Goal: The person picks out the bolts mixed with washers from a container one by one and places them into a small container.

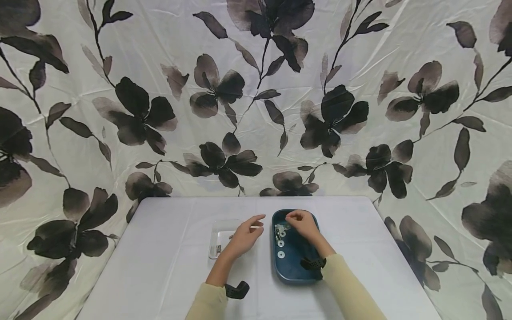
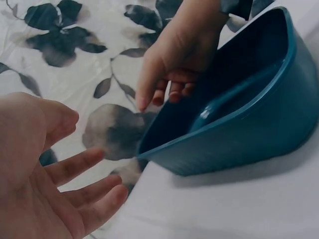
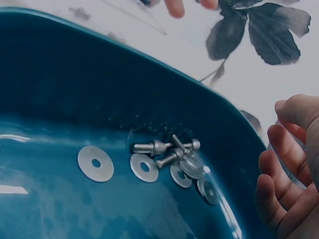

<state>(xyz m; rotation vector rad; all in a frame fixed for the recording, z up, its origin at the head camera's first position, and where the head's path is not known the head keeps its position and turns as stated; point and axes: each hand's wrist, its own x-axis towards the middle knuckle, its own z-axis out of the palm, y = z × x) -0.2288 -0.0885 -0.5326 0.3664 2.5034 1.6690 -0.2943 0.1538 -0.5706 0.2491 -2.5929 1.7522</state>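
My right hand (image 1: pixel 305 224) hangs over the far end of a deep blue tray (image 1: pixel 294 269), its fingers loosely curled and nothing visible between them. In the right wrist view those fingers (image 3: pixel 271 164) are beside the tray wall. Flat metal washers (image 3: pixel 95 163) and several small bolts (image 3: pixel 172 158) lie on the tray floor, bunched toward one corner. Left of the tray, my left hand (image 1: pixel 246 236) is held above a clear plastic box (image 1: pixel 212 229), partly covering it. Its fingers are spread and relaxed, with an empty palm in the left wrist view.
Small metal pieces (image 1: pixel 218 250) lie in the near left part of the clear box. Both containers stand on a white-covered table (image 1: pixel 160 266). A flowered cloth (image 1: pixel 256 111) hangs behind the table's far edge. Black bands (image 1: pixel 238 290) are on both wrists.
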